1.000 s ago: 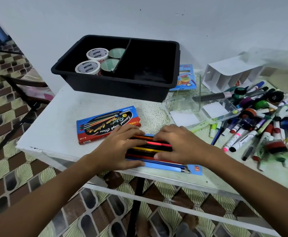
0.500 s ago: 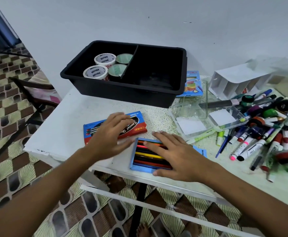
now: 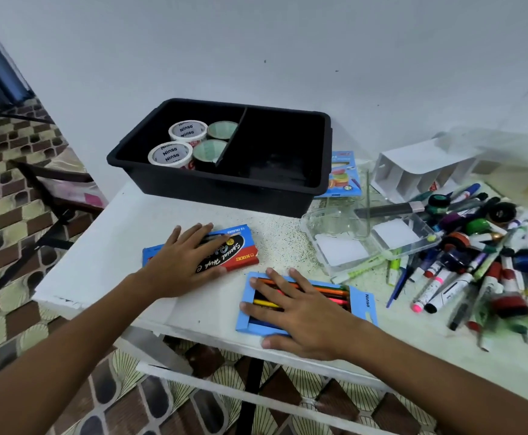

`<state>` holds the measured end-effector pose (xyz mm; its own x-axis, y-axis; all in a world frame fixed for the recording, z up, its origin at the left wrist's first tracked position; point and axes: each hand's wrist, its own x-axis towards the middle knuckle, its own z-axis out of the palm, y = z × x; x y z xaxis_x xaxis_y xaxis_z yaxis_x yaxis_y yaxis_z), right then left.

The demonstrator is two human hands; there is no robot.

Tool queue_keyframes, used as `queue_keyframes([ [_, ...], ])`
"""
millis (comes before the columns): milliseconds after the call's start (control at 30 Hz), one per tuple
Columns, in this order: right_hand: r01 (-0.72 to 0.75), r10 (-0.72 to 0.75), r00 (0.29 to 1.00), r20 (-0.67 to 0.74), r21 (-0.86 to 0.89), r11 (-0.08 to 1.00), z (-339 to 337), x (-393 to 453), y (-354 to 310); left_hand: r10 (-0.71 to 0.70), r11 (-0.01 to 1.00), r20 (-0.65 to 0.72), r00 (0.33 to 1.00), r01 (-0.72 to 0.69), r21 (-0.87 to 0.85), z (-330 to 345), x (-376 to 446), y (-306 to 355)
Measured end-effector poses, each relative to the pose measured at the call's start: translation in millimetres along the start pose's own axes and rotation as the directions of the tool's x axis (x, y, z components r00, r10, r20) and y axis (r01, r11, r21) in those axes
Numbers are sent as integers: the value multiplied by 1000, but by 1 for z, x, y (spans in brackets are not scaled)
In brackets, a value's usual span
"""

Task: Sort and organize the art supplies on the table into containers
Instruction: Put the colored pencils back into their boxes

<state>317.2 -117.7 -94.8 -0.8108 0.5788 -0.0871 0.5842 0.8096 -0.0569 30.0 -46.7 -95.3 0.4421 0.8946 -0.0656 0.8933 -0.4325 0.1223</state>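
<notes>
While both hands lie flat, left hand (image 3: 183, 261) on the red pencil box (image 3: 225, 250), right hand (image 3: 300, 312) on the blue pencil tray (image 3: 363, 304), grasp each by its edges, keeping the tray level.

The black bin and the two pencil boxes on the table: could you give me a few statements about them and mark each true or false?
1. The black bin holds four tape rolls in its left compartment. True.
2. The right compartment is packed with markers. False: no markers are in it; the marker pile lies on the table.
3. The left hand rests on the red-and-blue pencil box. True.
4. The right hand lifts the open blue pencil box into the air. False: it lies flat on the box on the table.
</notes>
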Motion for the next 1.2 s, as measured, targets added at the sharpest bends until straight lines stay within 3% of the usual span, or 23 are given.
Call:
queue_keyframes([
  [100, -16, 19, 1000, -25, 116, 993, -10, -2, 4, 53, 998, -33, 998, -54, -43, -11, 3, 9],
  [200, -94, 127, 985, -118, 257, 962, -29, -8, 17, 167, 979, -170, 971, -184, -92, -32, 10, 34],
  [367, -229, 417, 859, -297, 505, 832, -64, -30, 63, 404, 891, -449, 797, -454, -4, -67, 47, 76],
  [467, -249, 581, 735, -350, 657, 712, -80, -42, 100, 464, 864, -463, 755, -502, 45, -83, 81, 95],
  [567, -322, 662, 690, -292, 695, 642, -86, -50, 142, 465, 872, -397, 791, -486, 54, -93, 115, 110],
  [667, -419, 658, 714, -239, 607, 675, -88, -48, 181, 387, 919, -267, 883, -394, 30, -94, 144, 115],
  [767, -463, 586, 783, -211, 432, 774, -91, -37, 208, 317, 945, -221, 922, -326, -5, -88, 160, 114],
  [967, -438, 460, 885, -68, 205, 875, -87, 4, 243, 300, 952, -257, 919, -304, 25, -72, 165, 111],
  [1200, -405, 393, 913, 109, 120, 907, -79, 31, 266, 313, 949, -275, 909, -311, 54, -67, 166, 110],
])
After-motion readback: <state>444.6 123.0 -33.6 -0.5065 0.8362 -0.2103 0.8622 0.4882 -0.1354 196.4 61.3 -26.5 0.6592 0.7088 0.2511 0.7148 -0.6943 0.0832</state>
